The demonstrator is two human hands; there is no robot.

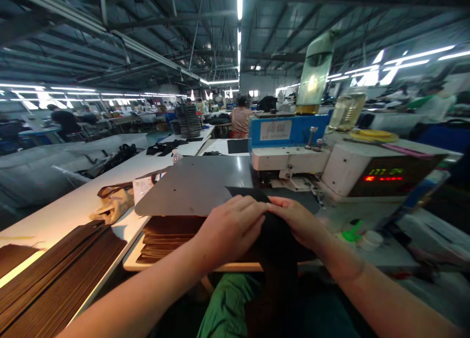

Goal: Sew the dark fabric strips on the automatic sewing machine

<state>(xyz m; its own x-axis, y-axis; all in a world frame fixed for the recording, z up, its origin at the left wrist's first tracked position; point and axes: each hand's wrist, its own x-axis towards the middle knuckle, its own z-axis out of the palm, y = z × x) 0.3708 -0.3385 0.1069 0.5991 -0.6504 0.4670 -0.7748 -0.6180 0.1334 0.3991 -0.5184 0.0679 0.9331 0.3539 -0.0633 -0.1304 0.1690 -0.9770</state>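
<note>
A piece of black fabric (276, 235) hangs over the front edge of the work surface toward my lap. My left hand (235, 225) grips its upper part, fingers curled. Close beside it, my right hand (293, 218) pinches the same fabric, and the fingertips of both hands nearly meet. Part of the fabric lies on the grey metal plate (194, 181). Just beyond my hands stands the white and blue sewing machine (290, 156). Under the plate sits a stack of dark brown pieces (167, 237).
Long brown strips (62, 279) lie at the lower left, near a tan cloth bundle (115, 203). At the right are a control box (385, 174) with a lit display, a green item (352, 231) and a white cap (371, 240). A person (241, 118) sits ahead.
</note>
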